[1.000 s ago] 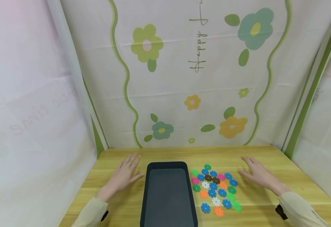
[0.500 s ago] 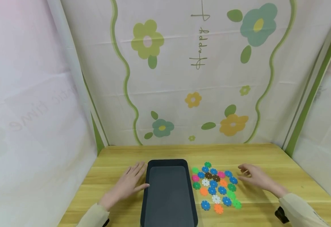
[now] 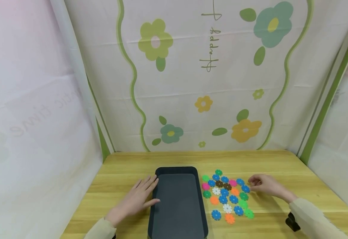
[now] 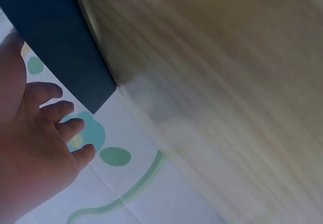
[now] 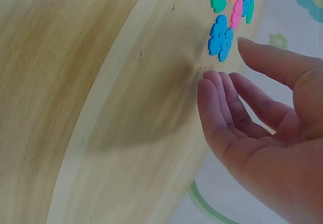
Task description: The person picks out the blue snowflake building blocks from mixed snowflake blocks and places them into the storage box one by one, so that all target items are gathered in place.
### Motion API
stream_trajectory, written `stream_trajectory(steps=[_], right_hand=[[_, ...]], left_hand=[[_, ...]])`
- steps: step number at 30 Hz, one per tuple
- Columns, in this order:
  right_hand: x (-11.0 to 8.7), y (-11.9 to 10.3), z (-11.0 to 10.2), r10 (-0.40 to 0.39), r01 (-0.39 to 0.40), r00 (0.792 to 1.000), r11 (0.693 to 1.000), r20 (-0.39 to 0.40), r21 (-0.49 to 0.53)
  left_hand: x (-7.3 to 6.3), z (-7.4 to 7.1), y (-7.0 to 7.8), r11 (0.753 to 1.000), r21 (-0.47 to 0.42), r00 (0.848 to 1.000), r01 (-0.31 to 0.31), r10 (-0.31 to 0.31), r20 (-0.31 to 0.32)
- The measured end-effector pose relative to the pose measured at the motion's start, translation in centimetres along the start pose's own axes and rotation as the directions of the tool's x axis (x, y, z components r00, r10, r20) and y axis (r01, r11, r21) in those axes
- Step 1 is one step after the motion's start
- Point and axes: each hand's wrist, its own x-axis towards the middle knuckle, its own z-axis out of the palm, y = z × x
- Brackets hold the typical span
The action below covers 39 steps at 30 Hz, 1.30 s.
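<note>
L grip (image 3: 136,200) spread at tray (image 3: 178,204) — R (image 3: 268,186) half-curled nr discs (image 3: 245,189)

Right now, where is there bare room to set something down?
Free: inside the black tray; the table between tray and back curtain, and right of the right hand. Crowded: where colourful discs lie between tray and hand.

Left cloth wall (image 3: 27,99): we see it bright, nearly washed out.
Worktop (image 4: 227,82): we find its grain blurred in the left wrist view.
Left hand (image 4: 35,148): dim there.
Right hand (image 5: 267,158): we see its shadow (image 5: 156,118) spread broad and soft-edged.
</note>
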Motion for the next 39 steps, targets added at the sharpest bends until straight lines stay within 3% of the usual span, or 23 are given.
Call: stream_trajectory(steps=[9, 17, 39], right_hand=[[0.6, -0.2, 0.6, 0.016, -0.018, 0.999, 0.998, 0.038, 0.058], [0.8, -0.2, 1.1, 0.041, -0.042, 0.999, 0.998, 0.020, 0.053], [1.2, -0.3, 1.9, 0.101, -0.100, 0.995, 0.994, -0.012, 0.040]], left_hand=[[-0.6, 0.4, 0.0, 1.000, -0.018, 1.000, -0.012, 0.011, -0.024], [-0.7, 0.5, 0.0, 0.999, -0.034, 1.000, -0.001, 0.002, 0.018], [-0.7, 0.8, 0.0, 1.000, 0.025, 0.999, 0.014, -0.015, 0.037]])
